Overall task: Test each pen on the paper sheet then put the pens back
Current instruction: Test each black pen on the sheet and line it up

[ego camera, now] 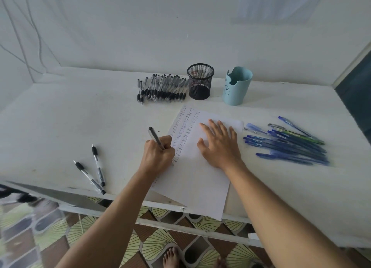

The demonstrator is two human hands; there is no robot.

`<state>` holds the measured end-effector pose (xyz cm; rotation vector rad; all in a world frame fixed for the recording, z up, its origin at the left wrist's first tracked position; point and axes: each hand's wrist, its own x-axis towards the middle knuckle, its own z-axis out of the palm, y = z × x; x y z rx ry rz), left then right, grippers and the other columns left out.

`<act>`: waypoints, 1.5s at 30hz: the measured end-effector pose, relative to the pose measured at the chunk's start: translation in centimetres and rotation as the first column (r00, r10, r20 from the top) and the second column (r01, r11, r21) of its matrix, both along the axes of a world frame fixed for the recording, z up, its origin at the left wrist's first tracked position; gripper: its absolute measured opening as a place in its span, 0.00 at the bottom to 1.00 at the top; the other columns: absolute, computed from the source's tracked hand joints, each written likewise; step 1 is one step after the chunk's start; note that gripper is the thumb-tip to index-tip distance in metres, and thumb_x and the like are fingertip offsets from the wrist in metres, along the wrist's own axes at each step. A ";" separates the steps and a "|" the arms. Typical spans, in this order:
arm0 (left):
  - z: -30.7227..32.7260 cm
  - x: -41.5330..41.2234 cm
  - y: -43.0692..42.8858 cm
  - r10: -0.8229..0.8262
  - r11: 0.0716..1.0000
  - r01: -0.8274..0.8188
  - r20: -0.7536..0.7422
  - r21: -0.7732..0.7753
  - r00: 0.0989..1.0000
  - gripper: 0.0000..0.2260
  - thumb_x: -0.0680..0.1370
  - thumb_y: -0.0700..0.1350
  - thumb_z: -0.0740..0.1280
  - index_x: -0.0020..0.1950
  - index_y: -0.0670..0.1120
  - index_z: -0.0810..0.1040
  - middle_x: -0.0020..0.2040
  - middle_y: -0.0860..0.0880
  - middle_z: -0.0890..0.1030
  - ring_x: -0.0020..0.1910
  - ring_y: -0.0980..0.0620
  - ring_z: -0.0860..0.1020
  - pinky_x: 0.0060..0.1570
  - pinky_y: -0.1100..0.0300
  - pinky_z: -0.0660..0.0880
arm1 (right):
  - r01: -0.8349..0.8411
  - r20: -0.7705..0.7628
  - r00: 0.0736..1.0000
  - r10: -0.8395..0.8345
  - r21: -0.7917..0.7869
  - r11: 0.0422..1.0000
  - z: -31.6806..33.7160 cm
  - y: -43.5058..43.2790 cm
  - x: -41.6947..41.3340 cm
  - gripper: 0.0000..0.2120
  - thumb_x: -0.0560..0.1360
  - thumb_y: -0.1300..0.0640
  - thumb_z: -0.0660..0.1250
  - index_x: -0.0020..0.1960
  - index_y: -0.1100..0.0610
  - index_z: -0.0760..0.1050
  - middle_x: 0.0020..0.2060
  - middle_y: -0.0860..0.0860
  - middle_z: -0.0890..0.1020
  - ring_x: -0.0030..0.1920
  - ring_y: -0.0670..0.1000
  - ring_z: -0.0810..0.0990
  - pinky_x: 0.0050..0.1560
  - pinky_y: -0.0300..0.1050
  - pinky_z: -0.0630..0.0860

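Black pen (156, 137) pinched in curled fingers of left hand (158, 154), tip hidden behind the fist at the left edge of paper sheet (197, 167), barrel slanting up-left, near frame centre. Right hand (218, 145) flat on the sheet, fingers spread, palm down. Columns of small written marks (185, 127) down the sheet's left part. Two black pens (94, 168) loose at lower left on white table (70, 117). Row of black pens (162, 89) at upper centre, just beside black mesh cup (200, 82); pale blue cup (236, 87) near it on the right. Blue pens (289, 143) heaped at right of the sheet.
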<state>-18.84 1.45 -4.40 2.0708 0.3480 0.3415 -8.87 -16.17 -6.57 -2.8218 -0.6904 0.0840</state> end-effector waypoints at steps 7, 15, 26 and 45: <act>-0.3 0.1 0.1 -0.024 0.999 0.025 -0.025 0.026 0.999 0.08 0.60 0.38 0.58 0.29 0.46 0.58 0.25 0.55 0.57 0.28 0.54 0.56 0.27 0.60 0.53 | -0.002 0.002 1.000 0.002 0.012 1.000 0.0 0.0 0.0 0.33 0.76 0.40 0.44 0.80 0.46 0.56 0.81 0.49 0.55 0.80 0.54 0.51 0.78 0.60 0.44; -0.1 0.2 0.5 0.025 0.995 -0.029 -0.037 -0.095 0.999 0.16 0.64 0.31 0.63 0.28 0.48 0.60 0.25 0.53 0.62 0.26 0.53 0.62 0.25 0.62 0.60 | 0.003 -0.006 1.000 -0.003 0.004 1.000 0.0 0.1 0.0 0.33 0.76 0.39 0.44 0.80 0.45 0.55 0.81 0.48 0.54 0.80 0.53 0.50 0.78 0.59 0.44; 1.4 1.3 2.7 -0.014 0.937 0.019 0.018 -0.350 1.000 0.13 0.84 0.53 0.58 0.61 0.46 0.74 0.24 0.50 0.72 0.21 0.55 0.66 0.22 0.62 0.65 | -0.002 -0.011 1.000 0.002 -0.023 1.000 0.2 0.0 0.0 0.36 0.74 0.38 0.39 0.81 0.44 0.53 0.81 0.47 0.52 0.81 0.53 0.48 0.78 0.59 0.43; 4.4 12.6 9.4 0.276 0.958 -0.262 -0.128 0.113 0.953 0.15 0.82 0.42 0.54 0.63 0.47 0.77 0.66 0.39 0.76 0.65 0.40 0.73 0.63 0.52 0.68 | 0.008 -0.006 1.000 -0.008 -0.024 1.000 0.4 0.1 -0.2 0.40 0.70 0.36 0.33 0.80 0.43 0.52 0.81 0.46 0.51 0.81 0.51 0.47 0.78 0.58 0.43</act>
